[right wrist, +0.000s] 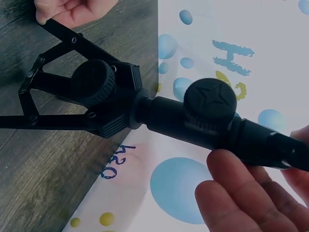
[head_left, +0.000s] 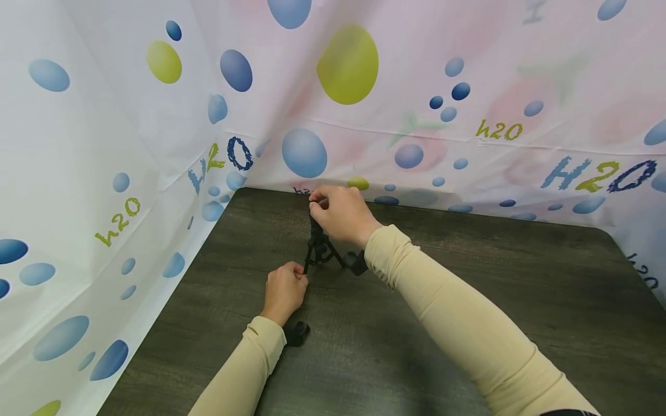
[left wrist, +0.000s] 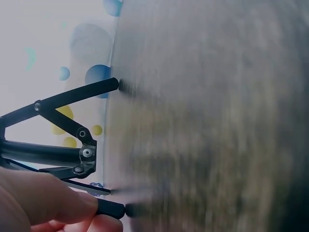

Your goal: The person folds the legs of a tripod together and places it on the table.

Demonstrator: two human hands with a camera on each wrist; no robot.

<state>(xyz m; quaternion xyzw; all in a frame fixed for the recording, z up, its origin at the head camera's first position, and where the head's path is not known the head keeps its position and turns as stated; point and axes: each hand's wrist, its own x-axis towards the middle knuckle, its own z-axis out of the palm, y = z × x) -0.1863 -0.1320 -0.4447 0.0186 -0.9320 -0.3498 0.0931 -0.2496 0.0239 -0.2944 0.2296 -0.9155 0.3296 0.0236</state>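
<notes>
A small black tripod [head_left: 316,238] stands with its legs spread near the far left part of the table. My left hand [head_left: 285,288] pinches one leg close to its foot; in the left wrist view the thumb and fingers hold that leg [left wrist: 111,209], while another leg [left wrist: 82,94] splays out. Up at the top, my right hand [head_left: 346,215] grips the tripod's upper end with thumb and fingers. The right wrist view shows a round knob [right wrist: 210,101] with a star mark on the column and a second knob [right wrist: 93,82] between the legs.
The dark wood-grain table [head_left: 468,300] stretches right and toward me. A white curtain [head_left: 395,63] with blue and green dots hangs along its back and left edges. Black wrist cameras [head_left: 298,334] sit by both cuffs.
</notes>
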